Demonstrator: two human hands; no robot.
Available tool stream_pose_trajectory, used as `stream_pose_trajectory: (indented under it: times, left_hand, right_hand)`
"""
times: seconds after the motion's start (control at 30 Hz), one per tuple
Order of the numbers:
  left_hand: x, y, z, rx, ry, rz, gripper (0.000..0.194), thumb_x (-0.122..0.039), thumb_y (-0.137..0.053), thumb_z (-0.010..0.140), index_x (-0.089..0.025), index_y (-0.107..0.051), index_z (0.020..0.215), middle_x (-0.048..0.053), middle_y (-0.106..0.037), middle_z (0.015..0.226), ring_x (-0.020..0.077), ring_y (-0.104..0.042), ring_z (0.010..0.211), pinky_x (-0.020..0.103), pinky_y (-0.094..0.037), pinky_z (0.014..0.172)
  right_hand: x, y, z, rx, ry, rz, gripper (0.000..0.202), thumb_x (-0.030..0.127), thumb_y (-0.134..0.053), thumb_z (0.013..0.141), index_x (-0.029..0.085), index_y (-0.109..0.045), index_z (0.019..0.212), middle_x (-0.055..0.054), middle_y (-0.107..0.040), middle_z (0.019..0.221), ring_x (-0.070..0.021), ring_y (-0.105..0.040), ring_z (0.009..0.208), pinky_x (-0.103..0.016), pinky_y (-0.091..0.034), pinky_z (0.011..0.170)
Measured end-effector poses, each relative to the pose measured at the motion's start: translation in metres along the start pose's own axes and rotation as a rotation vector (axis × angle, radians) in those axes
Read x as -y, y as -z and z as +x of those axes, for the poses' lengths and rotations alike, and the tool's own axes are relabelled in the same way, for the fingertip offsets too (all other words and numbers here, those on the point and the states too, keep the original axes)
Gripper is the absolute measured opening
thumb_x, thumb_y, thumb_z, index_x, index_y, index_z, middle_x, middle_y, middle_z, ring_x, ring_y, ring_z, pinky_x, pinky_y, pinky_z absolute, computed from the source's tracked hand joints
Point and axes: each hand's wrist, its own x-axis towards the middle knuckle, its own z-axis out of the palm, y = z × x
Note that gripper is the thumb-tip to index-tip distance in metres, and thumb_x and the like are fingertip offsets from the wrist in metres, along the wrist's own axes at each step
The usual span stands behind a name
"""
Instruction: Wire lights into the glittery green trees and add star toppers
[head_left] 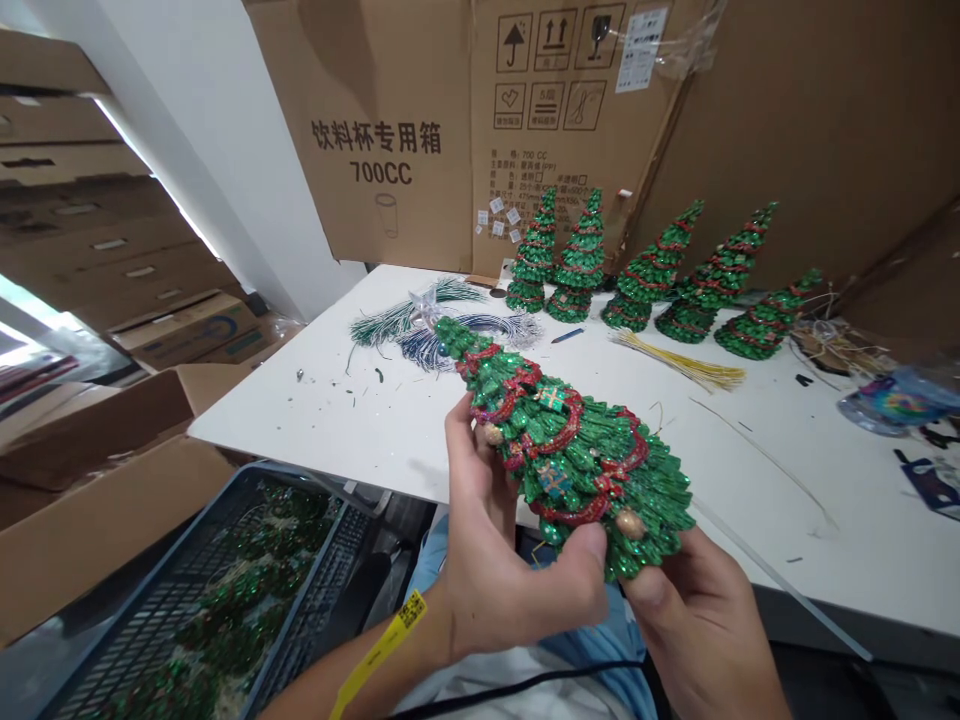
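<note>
Christmas tree [574, 430], green and glittery, is grasped in both of the person's hands, above the near edge of the white table [750, 470]. It lies tilted, its tip toward the upper left and its broad base toward the lower right. The left hand [517, 570] clasps it from below and the side, thumb pressed near the lower front, fingers partly hidden behind the branches; a yellow band [379, 655] circles that wrist. The right hand [697, 620] supports the base, its thumb at the lower rim. Red garlands, small gift shapes and tan balls decorate the branches, and a clear star [426, 308] sits at the tip.

Just beyond the tip lie a green wire bundle [379, 322] and a white-and-blue wire bundle [517, 328], with a blue pencil [568, 336] nearby. Farther right is a yellow wire bundle [679, 362]. Five similar trees [581, 262] stand in a row along the back, before a large printed carton [390, 70]. At the table's right side rests a rainbow-coloured item in clear plastic [896, 400]. Below the table's left edge, a blue basket [169, 560] contains more green glittery pieces [247, 600], beside a cardboard box [97, 530].
</note>
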Motion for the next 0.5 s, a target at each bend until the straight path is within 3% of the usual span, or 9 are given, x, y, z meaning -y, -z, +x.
stream_pose_trajectory:
  times: [0.17, 0.33, 0.5]
  left_hand:
    - [0.005, 0.002, -0.001, 0.046, -0.037, -0.044, 0.088, -0.027, -0.086, 0.079, -0.027, -0.037, 0.152, 0.017, -0.063, 0.148, 0.0389, -0.071, 0.133, 0.054, -0.060, 0.116]
    - [-0.008, -0.002, 0.003, 0.034, -0.046, -0.007, 0.095, -0.019, -0.084, 0.070, -0.025, -0.037, 0.152, 0.016, -0.064, 0.144, 0.0389, -0.071, 0.129, 0.057, -0.057, 0.118]
    - [-0.012, -0.004, 0.004, 0.036, -0.048, -0.009, 0.090, -0.016, -0.081, 0.067, -0.023, -0.037, 0.146, 0.020, -0.060, 0.152, 0.0419, -0.066, 0.139, 0.060, -0.051, 0.125]
  right_hand:
    - [0.002, -0.007, -0.006, -0.091, -0.036, 0.004, 0.046, 0.050, -0.101, 0.080, 0.032, -0.088, 0.120, -0.013, -0.089, 0.127, -0.0405, -0.084, 0.119, -0.050, -0.070, 0.101]
    - [0.008, -0.017, -0.009, -0.171, -0.075, -0.085, 0.059, 0.068, -0.100, 0.073, 0.029, -0.088, 0.116, -0.013, -0.090, 0.122, -0.0400, -0.085, 0.114, -0.049, -0.070, 0.097]
    - [0.011, -0.020, -0.008, -0.217, -0.041, -0.095, 0.058, 0.069, -0.101, 0.070, 0.028, -0.090, 0.109, -0.012, -0.090, 0.115, -0.0378, -0.085, 0.108, -0.046, -0.069, 0.095]
